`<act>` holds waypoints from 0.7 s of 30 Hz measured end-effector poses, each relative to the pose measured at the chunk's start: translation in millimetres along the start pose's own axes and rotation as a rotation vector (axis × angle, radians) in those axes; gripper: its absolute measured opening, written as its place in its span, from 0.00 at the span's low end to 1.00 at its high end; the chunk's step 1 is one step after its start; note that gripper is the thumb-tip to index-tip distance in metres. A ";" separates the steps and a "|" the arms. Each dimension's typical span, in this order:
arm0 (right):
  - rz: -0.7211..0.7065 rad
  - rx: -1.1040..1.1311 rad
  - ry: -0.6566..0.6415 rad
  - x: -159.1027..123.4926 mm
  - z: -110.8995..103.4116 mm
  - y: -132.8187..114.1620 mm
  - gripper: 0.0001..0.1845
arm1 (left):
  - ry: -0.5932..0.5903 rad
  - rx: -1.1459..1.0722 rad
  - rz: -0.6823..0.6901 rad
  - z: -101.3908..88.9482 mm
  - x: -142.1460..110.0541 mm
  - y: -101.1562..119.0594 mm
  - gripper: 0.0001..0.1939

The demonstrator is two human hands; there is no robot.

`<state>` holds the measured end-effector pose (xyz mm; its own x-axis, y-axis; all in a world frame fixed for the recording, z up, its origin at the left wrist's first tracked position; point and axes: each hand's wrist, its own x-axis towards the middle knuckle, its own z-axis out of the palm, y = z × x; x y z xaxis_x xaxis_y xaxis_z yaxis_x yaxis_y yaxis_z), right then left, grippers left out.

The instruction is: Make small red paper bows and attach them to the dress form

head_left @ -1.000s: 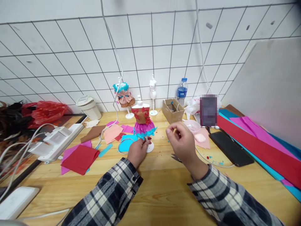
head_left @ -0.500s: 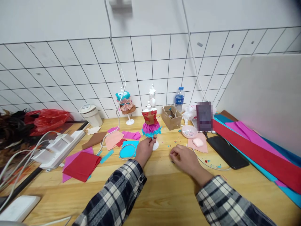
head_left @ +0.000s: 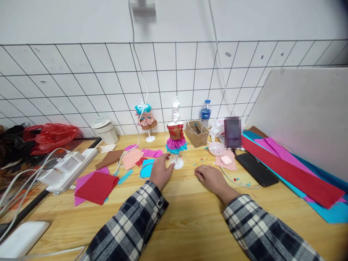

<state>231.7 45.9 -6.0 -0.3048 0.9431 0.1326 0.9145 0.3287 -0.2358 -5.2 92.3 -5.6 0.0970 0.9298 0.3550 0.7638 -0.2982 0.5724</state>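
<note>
A small white dress-form mannequin on a stand wears a brown bodice with red bows (head_left: 176, 132) and a ruffled skirt (head_left: 176, 144) in magenta and turquoise. Its round white base (head_left: 178, 164) rests on the table. My left hand (head_left: 162, 170) is at the left of this base, thumb and fingers apart; whether the thumb touches the base I cannot tell. My right hand (head_left: 213, 178) lies on the wood to the right of the stand, its fingers curled in, and nothing shows in them. Turquoise paper (head_left: 147, 169) is partly under a cable loop beside my left hand.
Behind stand another dressed mannequin (head_left: 146, 119), a bare one (head_left: 176, 110), a cardboard box (head_left: 197, 135) and a water bottle (head_left: 206, 113). Red paper (head_left: 96, 188) lies left. To the right are a pink bowl (head_left: 216, 149), a black phone (head_left: 257, 169) and long paper strips (head_left: 293, 171).
My left hand has let go of the mannequin's stand and moved a little left, its fingers opening. My right hand stays by the stand, still curled. The camera view has shifted slightly.
</note>
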 end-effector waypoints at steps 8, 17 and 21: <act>0.096 0.364 0.653 30.2 -31.1 -32.6 0.14 | -0.062 -0.099 0.044 4.0 -1.7 1.5 0.25; -0.078 0.872 0.599 96.6 -77.6 -62.4 0.55 | -0.134 -0.013 -0.018 22.5 7.9 11.7 0.13; -0.117 0.969 0.518 103.5 -75.0 -59.5 0.52 | -0.163 0.029 -0.014 18.8 9.2 10.1 0.13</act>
<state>165.7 120.2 94.0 -0.0204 0.8432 0.5373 0.2220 0.5278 -0.8199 15.4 101.9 -10.5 0.1866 0.9571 0.2217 0.7835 -0.2811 0.5542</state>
